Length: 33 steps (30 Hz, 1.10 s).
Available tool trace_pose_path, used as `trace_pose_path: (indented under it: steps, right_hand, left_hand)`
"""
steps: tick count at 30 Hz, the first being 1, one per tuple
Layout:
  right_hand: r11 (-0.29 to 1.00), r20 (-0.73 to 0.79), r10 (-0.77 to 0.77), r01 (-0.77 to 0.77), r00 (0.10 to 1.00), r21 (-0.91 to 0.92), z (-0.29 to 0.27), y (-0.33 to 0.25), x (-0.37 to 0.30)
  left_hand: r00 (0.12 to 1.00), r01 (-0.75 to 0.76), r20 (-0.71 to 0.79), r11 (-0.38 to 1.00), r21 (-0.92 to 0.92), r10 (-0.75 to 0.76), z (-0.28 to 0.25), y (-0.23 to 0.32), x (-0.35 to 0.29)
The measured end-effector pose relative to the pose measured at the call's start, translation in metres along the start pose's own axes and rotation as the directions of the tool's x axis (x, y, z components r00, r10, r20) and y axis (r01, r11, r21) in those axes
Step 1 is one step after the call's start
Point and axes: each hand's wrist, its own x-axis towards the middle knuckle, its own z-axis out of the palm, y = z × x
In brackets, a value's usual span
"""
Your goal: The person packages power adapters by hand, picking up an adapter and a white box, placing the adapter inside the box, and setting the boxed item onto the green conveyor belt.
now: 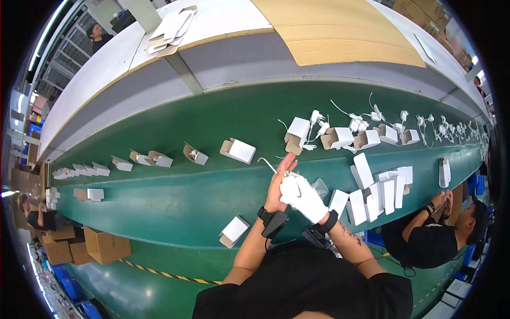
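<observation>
My left hand [277,190], bare, and my right hand [305,195], in a white glove, meet over the green belt [175,204]. A white cable [266,164] sticks out leftward from between them. The left hand's fingers reach up past the cable, and the glove is curled against its palm. Whatever is at the cable's other end is hidden by the glove. Ahead of the hands lies an open white box [298,133], beside white plug adapters [317,119] with leads. Another open white box [240,151] is to their left. Clear plastic [320,187] shows beside the glove.
White boxes [372,198] stand clustered at right; a lone one [234,232] lies near the belt's front edge. More open boxes [154,159] line the far strip leftward. Tangled adapters [451,130] lie far right. A co-worker [435,234] sits at right. Cartons [108,245] stand lower left.
</observation>
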Motion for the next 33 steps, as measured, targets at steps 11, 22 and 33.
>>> trace_pose_path:
  steps: [11,22,33]
  right_hand:
    - [0.975,-0.102,0.221,-0.218,0.97,0.036,-0.045,0.046,0.01]
    - [0.96,-0.474,-0.185,0.055,0.861,-0.276,-0.076,-0.004,0.006]
    - [0.92,-0.385,-0.37,0.275,0.845,-0.28,-0.035,-0.051,-0.023]
  left_hand:
    - [0.687,0.154,-0.601,0.725,0.671,0.409,-0.231,-0.023,0.104]
    - [0.873,0.465,-0.169,-0.678,0.569,0.457,-0.164,0.034,0.132]
    - [0.996,-0.093,0.086,0.471,0.877,0.037,-0.119,0.066,0.037]
